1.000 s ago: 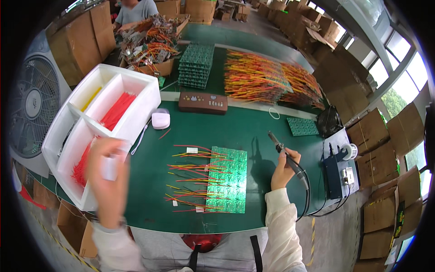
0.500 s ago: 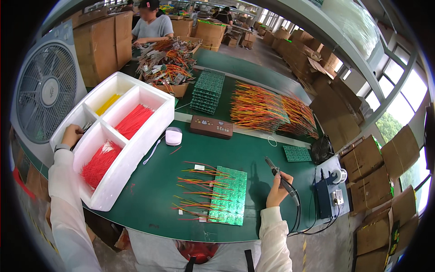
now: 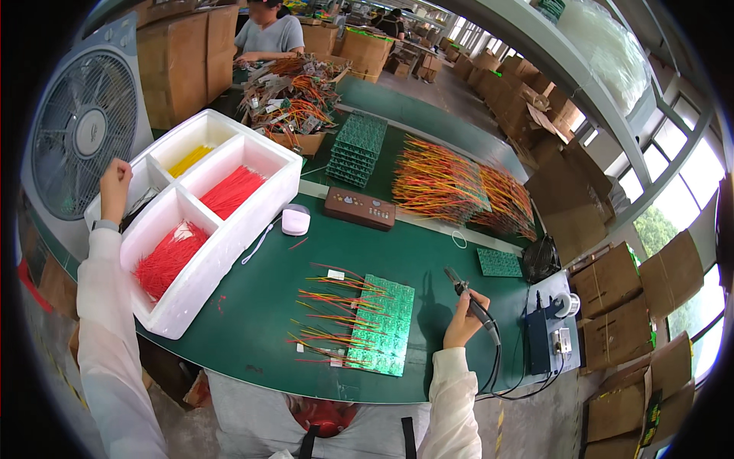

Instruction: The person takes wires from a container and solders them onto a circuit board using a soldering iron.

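My right hand (image 3: 466,319) grips a soldering iron (image 3: 479,310) with a black cable, its tip pointing up and away above the table. My left hand (image 3: 116,185) is raised over the left side of a white foam box (image 3: 293,164), fingers curled together; what they hold, if anything, is too small to make out. Beneath it, a compartment holds small silvery parts (image 3: 145,200). Other compartments hold red wires (image 3: 233,191) and yellow wires (image 3: 189,161). Between my hands lies a green circuit board panel (image 3: 394,325), with rows of red, yellow and dark wires (image 3: 325,312) sticking out leftward.
A fan (image 3: 92,130) stands behind the foam box. Farther back are stacked circuit boards (image 3: 358,145), a heap of wired boards (image 3: 436,180) and a brown case (image 3: 359,209). A blue soldering station (image 3: 540,336) with a solder spool (image 3: 566,304) sits right. A person (image 3: 267,34) works across the table.
My left hand has lifted up out of the foam box's small-parts compartment. My right hand keeps its grip on the soldering iron, nearly still. The whole view has shifted slightly.
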Tool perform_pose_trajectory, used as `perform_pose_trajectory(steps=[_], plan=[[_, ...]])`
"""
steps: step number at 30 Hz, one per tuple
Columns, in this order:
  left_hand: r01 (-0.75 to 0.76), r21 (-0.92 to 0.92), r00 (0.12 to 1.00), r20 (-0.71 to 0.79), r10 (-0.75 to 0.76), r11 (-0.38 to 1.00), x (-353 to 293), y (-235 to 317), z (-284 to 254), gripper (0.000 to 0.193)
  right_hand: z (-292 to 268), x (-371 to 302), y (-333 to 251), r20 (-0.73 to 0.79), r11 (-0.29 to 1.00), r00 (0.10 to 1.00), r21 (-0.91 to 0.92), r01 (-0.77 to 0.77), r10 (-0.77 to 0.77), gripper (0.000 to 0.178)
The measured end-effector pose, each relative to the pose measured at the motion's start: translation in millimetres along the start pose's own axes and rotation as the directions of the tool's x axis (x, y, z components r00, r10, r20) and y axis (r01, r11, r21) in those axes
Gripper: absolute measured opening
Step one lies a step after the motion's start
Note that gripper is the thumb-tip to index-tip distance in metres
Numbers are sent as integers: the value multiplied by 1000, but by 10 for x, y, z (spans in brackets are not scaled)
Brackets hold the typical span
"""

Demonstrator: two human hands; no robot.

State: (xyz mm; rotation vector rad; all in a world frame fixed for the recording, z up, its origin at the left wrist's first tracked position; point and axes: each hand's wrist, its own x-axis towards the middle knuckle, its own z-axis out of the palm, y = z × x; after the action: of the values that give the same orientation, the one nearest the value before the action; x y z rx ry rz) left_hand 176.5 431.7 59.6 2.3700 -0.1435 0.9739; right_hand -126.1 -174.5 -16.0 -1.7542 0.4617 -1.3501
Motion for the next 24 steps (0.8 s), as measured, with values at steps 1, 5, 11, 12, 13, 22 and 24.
perform_pose_trajectory(steps=[1, 5, 11, 12, 13, 22, 24], plan=[[-21, -150, 999, -34, 16, 988, 37, 219, -69, 9, 4, -13, -17, -6, 1000, 1000, 2, -10, 10, 17], [191, -721, 982, 135, -135, 667, -114, 1404, -221, 20, -39, 35, -106, 13, 991, 991, 27, -131, 130, 16], [564, -819, 824, 566, 15, -104, -1017, 3058, 176, 33, -104, 33, -72, 5, 980, 985, 101, -170, 170, 15], [610, -768, 785, 619, 17, -195, -1143, 3153, 299, 35, -85, 12, -94, 11, 978, 985, 110, -174, 174, 15], [634, -733, 762, 646, 38, -248, -1238, 3259, 365, 36, -65, -13, -126, 19, 976, 984, 118, -180, 179, 15], [586, -777, 753, 627, 199, 233, -2023, 3727, 1100, 14, -54, 39, -127, -14, 982, 986, 85, -167, 169, 16], [466, -781, 784, 583, 215, 415, -2248, 3710, 1177, 9, -20, 3, -164, 35, 968, 979, 144, -204, 201, 15]])
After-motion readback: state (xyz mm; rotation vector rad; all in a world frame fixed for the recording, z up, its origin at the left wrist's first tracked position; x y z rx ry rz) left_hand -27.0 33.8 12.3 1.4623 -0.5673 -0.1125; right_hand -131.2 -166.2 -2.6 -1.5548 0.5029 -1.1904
